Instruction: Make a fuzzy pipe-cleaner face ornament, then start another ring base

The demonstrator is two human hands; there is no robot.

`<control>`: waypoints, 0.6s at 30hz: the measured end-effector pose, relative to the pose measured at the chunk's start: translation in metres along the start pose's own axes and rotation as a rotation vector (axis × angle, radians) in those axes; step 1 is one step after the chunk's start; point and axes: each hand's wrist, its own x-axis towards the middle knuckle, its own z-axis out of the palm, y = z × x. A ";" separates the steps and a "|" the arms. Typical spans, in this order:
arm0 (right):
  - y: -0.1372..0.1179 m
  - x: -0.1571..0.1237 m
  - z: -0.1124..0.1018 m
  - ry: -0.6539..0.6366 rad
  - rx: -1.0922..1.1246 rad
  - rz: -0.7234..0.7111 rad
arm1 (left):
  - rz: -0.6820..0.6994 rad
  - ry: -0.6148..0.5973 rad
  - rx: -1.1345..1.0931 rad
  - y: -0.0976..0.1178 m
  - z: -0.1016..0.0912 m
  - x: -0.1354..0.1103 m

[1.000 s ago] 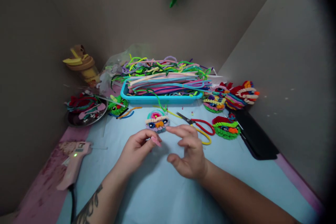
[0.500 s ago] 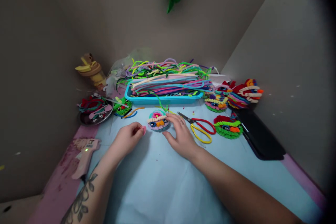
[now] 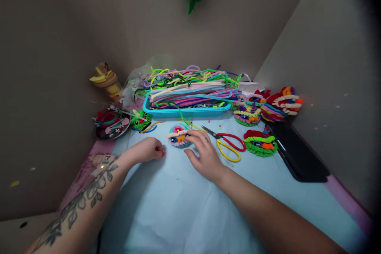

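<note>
My left hand is closed, its thumb and fingers pinching a small pink piece low over the blue table cover; its exact kind is hard to make out. To its right lies a round bird face made of fuzzy pipe cleaners, with blue eyes, an orange beak and a cream brow. The fingertips of my right hand rest on the face's right edge and cover part of it, while the thumb stays apart. Scissors with red and yellow handles lie half-spread beside my right hand.
Behind stands a blue tray heaped with pipe cleaners. Finished bird faces and a black phone-like slab sit at right. At left are a metal bowl, a green figure and a glue gun behind my forearm.
My left hand has lowered and turned, bringing the pink piece down near the table, and its forearm now covers most of the glue gun. My right fingers have slid further onto the bird face.
</note>
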 end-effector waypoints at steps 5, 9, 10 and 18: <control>0.000 0.000 0.000 0.000 0.011 -0.017 | 0.008 -0.007 0.025 0.000 -0.002 -0.002; -0.001 0.000 -0.001 0.003 0.002 -0.016 | 0.025 -0.031 -0.005 -0.003 -0.008 -0.010; -0.001 0.000 -0.001 0.007 -0.002 -0.016 | 0.030 -0.038 -0.018 -0.004 -0.009 -0.012; -0.001 0.001 -0.003 0.033 -0.022 -0.030 | 0.020 -0.039 0.066 -0.019 -0.016 -0.024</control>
